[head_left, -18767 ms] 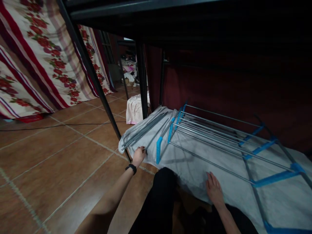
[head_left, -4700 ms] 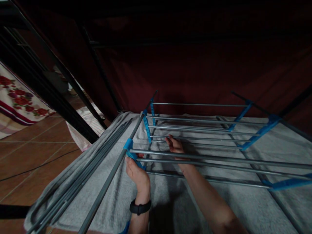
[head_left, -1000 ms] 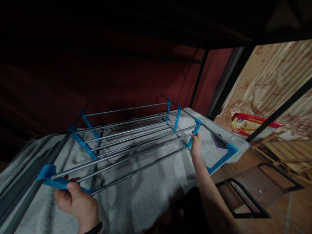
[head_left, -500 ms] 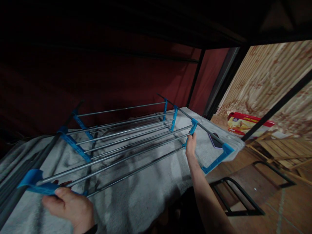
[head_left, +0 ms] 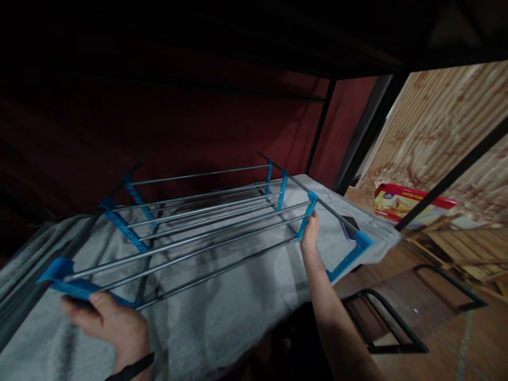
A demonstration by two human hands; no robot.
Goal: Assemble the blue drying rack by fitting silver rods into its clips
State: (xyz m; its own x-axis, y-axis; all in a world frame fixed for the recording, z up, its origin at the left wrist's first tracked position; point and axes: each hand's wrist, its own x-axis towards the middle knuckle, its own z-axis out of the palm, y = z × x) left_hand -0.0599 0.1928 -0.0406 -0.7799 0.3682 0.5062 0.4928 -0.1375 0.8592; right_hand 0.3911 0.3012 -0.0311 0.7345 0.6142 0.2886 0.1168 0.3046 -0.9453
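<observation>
A rack of grey metal tubes [head_left: 222,228] joined by blue plastic brackets lies across a bed with a grey blanket [head_left: 238,296]. My left hand [head_left: 109,317] is closed round the near-left blue bracket [head_left: 85,290], its thumb on top. At the other end my right hand [head_left: 310,233] grips the blue bracket [head_left: 305,222] near the right side tube. A loose-ended blue corner bracket [head_left: 353,256] sits at the near end of that side tube. Beyond the side tube a dark phone with a purple edge [head_left: 349,228] rests on the blanket, partly hidden.
Black metal bed posts and bars [head_left: 448,180] frame the right side. A red and yellow box [head_left: 413,203], folded wooden slats [head_left: 468,246] and a black metal frame [head_left: 391,323] are on the floor to the right. A dark red curtain [head_left: 222,127] hangs behind the rack.
The left end of the rack has shifted slightly right and up in view, with my left hand on its bracket. My right hand has slid or moved slightly left with its end.
</observation>
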